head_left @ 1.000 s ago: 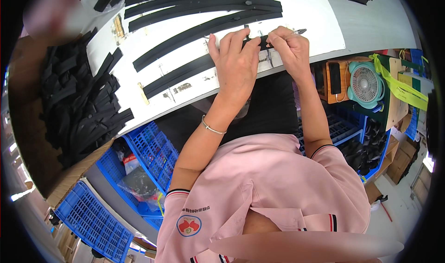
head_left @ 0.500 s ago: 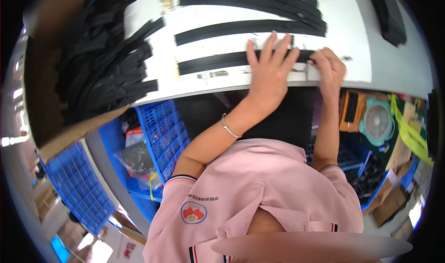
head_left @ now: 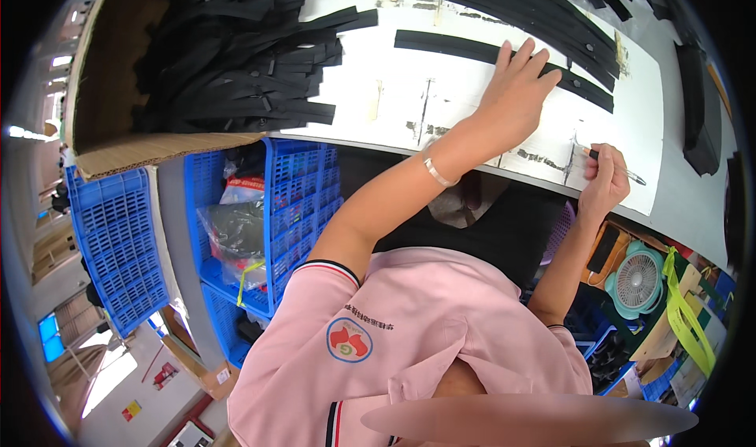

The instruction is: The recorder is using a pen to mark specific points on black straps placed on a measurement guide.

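Observation:
My left hand (head_left: 516, 96) lies palm down with its fingers spread. Its fingertips rest on a long black fabric strip (head_left: 449, 47), which looks like a zipper and stretches across a white board (head_left: 472, 159). Beyond it, more black strips (head_left: 520, 10) lie side by side, bunched closer at their right ends. My right hand (head_left: 605, 181) is closed round a slim clear pen (head_left: 628, 172) with a dark grip, its tip over the board close to a drawn black line. Dark marks and smudges show on the board's bare front part.
A cardboard box (head_left: 110, 159) heaped with black strips (head_left: 236, 69) stands at the left. Below the table edge are blue plastic crates (head_left: 303, 211) and, at the right, a teal fan (head_left: 636, 280). A long black object (head_left: 699, 108) lies at the far right.
The strip at the board's front edge is gone from there; my left hand now rests on one farther back. My right hand has drawn nearer me, and its pen shows clearly. The view has shifted.

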Available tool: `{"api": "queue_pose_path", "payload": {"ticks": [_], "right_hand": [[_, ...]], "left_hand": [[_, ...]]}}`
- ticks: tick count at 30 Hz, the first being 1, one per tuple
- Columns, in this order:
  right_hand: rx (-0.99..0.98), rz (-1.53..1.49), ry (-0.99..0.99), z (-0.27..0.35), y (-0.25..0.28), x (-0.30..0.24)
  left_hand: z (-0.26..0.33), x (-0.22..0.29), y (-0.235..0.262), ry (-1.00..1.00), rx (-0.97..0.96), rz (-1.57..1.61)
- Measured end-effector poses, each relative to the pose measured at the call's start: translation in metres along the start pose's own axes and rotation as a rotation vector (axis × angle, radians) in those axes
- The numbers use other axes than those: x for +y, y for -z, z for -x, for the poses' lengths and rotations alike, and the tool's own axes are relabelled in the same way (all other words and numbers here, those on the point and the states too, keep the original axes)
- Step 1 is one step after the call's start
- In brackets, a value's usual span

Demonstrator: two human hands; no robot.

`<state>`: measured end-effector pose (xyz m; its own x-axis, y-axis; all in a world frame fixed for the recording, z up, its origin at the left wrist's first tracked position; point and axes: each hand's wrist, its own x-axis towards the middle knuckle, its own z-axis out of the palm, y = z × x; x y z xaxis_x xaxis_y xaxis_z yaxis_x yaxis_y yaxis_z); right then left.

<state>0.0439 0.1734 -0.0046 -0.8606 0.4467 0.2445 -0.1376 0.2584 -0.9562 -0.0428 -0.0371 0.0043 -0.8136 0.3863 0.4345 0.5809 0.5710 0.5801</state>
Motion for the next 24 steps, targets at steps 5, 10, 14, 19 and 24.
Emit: {"api": "queue_pose_path", "payload": {"ticks": [5, 10, 14, 19, 24], "right_hand": [[-0.003, 0.022, -0.002, -0.002, -0.007, -0.004], [0.001, 0.042, -0.021, -0.002, -0.002, -0.008], [-0.009, 0.047, -0.042, 0.0, -0.008, -0.003], [-0.006, 0.048, -0.04, 0.001, -0.004, 0.0], [-0.021, 0.049, -0.023, 0.0, -0.002, 0.001]], "left_hand": [[0.081, -0.005, 0.08, 0.174, 0.062, -0.057], [0.152, -0.036, 0.154, 0.358, 0.142, -0.406], [0.178, -0.067, 0.198, 0.467, 0.111, -0.688], [0.176, -0.074, 0.211, 0.413, 0.143, -0.678], [0.152, -0.064, 0.177, 0.293, 0.21, -0.573]]}}
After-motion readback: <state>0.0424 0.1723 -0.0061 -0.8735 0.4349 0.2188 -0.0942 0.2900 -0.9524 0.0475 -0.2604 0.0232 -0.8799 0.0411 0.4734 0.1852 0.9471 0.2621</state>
